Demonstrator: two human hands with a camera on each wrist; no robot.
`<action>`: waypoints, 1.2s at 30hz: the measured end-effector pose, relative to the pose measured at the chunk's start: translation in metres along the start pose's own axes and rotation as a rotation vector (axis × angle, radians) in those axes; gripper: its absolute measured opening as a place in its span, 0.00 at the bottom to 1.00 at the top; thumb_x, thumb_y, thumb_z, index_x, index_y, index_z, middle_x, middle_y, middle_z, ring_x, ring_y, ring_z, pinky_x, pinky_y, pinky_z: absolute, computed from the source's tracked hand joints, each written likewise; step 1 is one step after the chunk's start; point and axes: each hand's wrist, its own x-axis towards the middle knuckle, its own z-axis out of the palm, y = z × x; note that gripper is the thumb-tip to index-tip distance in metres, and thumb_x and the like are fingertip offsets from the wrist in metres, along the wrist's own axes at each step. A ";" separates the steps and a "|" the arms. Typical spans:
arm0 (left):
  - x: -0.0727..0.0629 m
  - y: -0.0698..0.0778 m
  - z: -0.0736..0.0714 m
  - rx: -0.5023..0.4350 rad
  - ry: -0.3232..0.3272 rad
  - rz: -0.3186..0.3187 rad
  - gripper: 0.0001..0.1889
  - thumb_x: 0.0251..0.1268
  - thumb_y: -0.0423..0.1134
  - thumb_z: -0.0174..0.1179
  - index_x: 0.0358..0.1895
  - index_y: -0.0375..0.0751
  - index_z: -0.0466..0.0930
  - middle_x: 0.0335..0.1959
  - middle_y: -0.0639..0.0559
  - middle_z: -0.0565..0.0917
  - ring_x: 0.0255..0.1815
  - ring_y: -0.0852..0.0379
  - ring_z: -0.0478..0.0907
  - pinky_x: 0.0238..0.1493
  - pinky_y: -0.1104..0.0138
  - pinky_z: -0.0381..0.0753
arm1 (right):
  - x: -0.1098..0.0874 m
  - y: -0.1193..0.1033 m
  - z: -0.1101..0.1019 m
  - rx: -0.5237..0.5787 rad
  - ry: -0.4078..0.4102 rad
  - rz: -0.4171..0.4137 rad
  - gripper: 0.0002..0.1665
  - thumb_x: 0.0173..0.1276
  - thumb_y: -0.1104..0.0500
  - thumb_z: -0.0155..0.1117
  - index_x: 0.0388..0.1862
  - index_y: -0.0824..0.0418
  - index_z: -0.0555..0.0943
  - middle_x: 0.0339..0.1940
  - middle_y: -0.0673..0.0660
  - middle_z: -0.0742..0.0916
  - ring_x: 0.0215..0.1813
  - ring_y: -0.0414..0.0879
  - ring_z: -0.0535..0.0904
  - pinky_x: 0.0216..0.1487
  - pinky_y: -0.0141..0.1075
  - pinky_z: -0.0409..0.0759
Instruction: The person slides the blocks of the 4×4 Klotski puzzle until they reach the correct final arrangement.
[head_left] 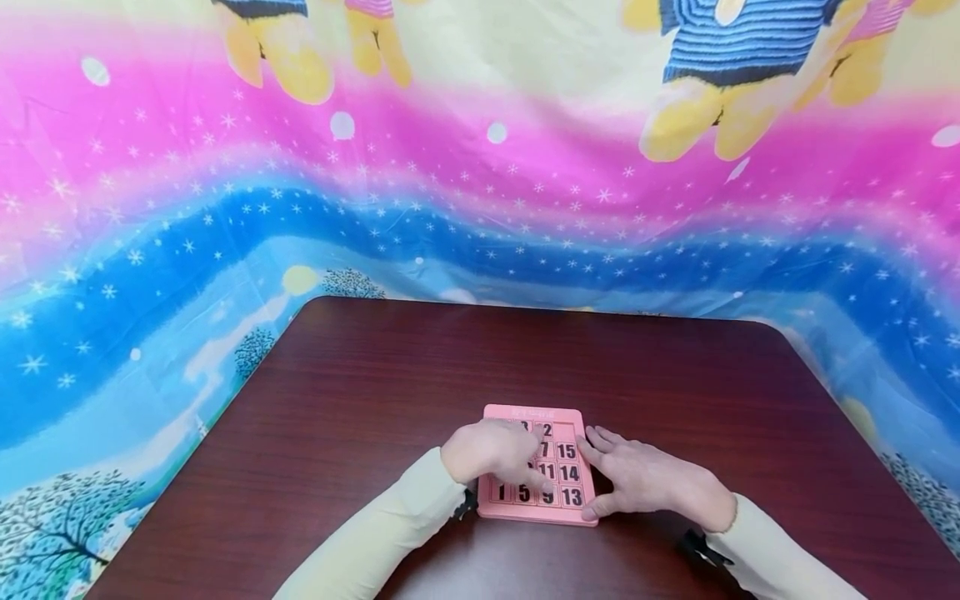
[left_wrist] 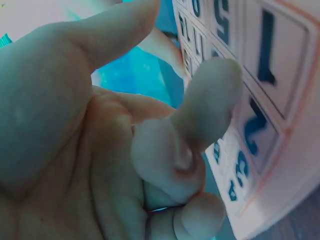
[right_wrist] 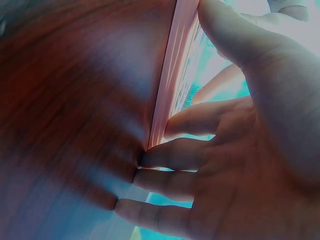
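Pink number slide puzzle (head_left: pixel 525 514) sits flat on the desk (head_left: pixel 375 358), mid-width, a bit to the 6 o'clock side of its centre. Progress, my read: part sorted. Near row reads tile 1 (head_left: pixel 500 493), tile 5 (head_left: pixel 524 493), tile 9 (head_left: pixel 548 498), tile 13 (head_left: pixel 572 497); from 13 toward 12 o'clock come tile 14 (head_left: pixel 570 473) and tile 15 (head_left: pixel 567 452), then the vacant cell (head_left: pixel 562 430) in the 1 o'clock corner. Next column breaks the count: tile 11 (head_left: pixel 547 472) directly above 9. So some shuffling looks left; can't say how much, hand covers several tiles on the 9 o'clock side. Long axis runs about 12–6, digit tops at 12, faint lettered strip on that end. Left hand (head_left: pixel 491 454) comes in from 8 o'clock over the tiles: index reaching out, other fingers loosely bent, grasping nothing; can't confirm fingertip contact. Right hand (head_left: pixel 645 475) comes in from 4 o'clock: fingers spread and fairly straight, not clenched, index against the 3 o'clock edge, thumb at the 5 o'clock corner; looks like bracing, no grip. Patterned backdrop cloth (head_left: pixel 480 183) beyond the desk at 12.
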 end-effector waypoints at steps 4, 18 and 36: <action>0.004 -0.002 0.002 -0.016 -0.005 -0.011 0.42 0.59 0.68 0.59 0.70 0.43 0.68 0.31 0.54 0.81 0.30 0.60 0.74 0.42 0.66 0.76 | 0.000 0.000 0.000 -0.002 -0.001 -0.005 0.62 0.53 0.26 0.66 0.74 0.66 0.64 0.75 0.70 0.65 0.78 0.65 0.57 0.66 0.62 0.67; 0.017 0.023 0.004 0.051 -0.019 -0.032 0.47 0.59 0.73 0.53 0.73 0.43 0.64 0.58 0.55 0.82 0.41 0.60 0.79 0.51 0.62 0.79 | -0.001 -0.002 -0.003 -0.014 0.009 -0.031 0.61 0.53 0.27 0.67 0.73 0.67 0.65 0.74 0.71 0.66 0.77 0.66 0.59 0.66 0.61 0.67; 0.022 0.026 0.012 0.044 0.014 0.032 0.44 0.61 0.72 0.52 0.77 0.56 0.56 0.64 0.59 0.78 0.60 0.63 0.78 0.60 0.61 0.76 | 0.000 0.000 0.000 -0.006 0.019 -0.031 0.61 0.53 0.27 0.67 0.74 0.66 0.64 0.74 0.72 0.66 0.77 0.66 0.58 0.65 0.64 0.67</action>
